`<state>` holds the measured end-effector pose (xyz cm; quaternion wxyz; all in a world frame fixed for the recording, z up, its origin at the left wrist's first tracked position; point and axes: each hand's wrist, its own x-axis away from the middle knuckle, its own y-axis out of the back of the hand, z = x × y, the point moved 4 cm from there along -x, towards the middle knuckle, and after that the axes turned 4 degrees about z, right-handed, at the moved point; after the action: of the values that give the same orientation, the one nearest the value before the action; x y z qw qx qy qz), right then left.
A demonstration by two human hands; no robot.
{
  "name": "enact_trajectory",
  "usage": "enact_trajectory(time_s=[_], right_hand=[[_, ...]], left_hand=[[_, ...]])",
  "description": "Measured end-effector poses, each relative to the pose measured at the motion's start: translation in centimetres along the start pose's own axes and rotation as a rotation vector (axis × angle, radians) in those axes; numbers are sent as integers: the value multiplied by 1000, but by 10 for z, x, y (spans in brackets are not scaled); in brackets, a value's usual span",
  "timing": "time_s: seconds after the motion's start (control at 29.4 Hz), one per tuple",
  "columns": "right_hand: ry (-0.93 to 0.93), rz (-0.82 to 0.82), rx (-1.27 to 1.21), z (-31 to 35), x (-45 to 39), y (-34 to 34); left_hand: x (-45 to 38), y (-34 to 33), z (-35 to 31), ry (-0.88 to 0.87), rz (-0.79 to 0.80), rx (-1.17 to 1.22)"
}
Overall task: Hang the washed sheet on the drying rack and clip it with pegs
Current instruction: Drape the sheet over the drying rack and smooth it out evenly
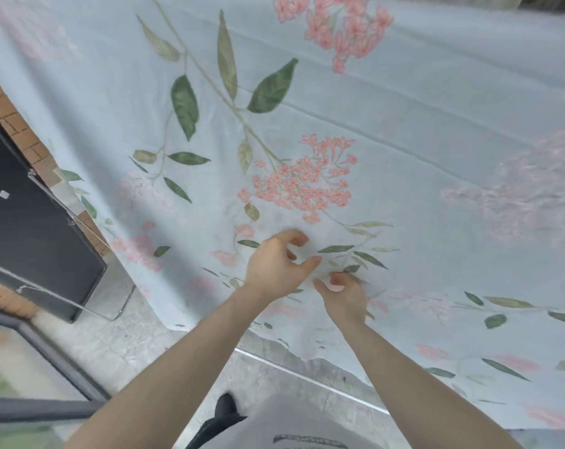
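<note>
The sheet (pixel 339 124), pale blue w/ pink flower clusters & green leaves, fills most of our view, spread wide & sloping from upper left down to lower right, w/ long fold creases running across it; we can't see what carries it, no rack bar shows. Its lower edge hangs just above the floor (pixel 138 345), a bit ragged near centre. Both our hands are up against the cloth in the lower middle. Left hand (pixel 276 262) has fingers curled, thumb & forefinger apart in a loose C, tips at the fabric; nothing clearly held, though whether the tips pinch cloth we can't tell, pic is blurred there. Right hand (pixel 342 294) sits just beside it, fingers bent inward at the sheet near a printed leaf sprig; looks like it may nip a bit of fabric or sth small, but too blurry to say. Bare forearms reach up from the bottom of frame. Outward: grey mottled floor below, a dark shoe (pixel 226 406) at bottom centre, a brick wall (pixel 12 118) at left w/ a black panel (pixel 31 241) in front of it, & a grey metal frame (pixel 47 361) at lower left.
</note>
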<state>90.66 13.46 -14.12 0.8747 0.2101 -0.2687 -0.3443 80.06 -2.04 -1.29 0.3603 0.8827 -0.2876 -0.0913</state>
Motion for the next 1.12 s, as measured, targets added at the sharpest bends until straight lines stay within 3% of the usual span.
enact_trajectory(time_s=[0.14, 0.27, 0.44, 0.54, 0.61, 0.78, 0.85, 0.95, 1.12], right_hand=[[-147, 57, -194, -50, -10, 15], [-299, 23, -310, -105, -3, 52], [-269, 68, -282, -123, 4, 78], [-203, 153, -259, -116, 9, 75], [-134, 215, -203, -111, 14, 66], [-78, 367, -102, -101, 18, 29], [-94, 429, -73, -96, 22, 10], [-104, 497, -3, -88, 30, -15], [-71, 576, 18, -54, 47, -53]], left_hand=[[12, 17, 33, 279, -264, 225], [22, 52, 55, 348, -449, 294], [-3, 65, 33, 261, -386, 240], [1, 47, 25, 195, -461, 231], [9, 24, 37, 212, -421, 236], [53, -49, 137, 546, -101, 226], [82, -64, 183, 699, -47, 269], [117, -67, 226, 808, -35, 256], [135, -22, 254, 770, -153, 310]])
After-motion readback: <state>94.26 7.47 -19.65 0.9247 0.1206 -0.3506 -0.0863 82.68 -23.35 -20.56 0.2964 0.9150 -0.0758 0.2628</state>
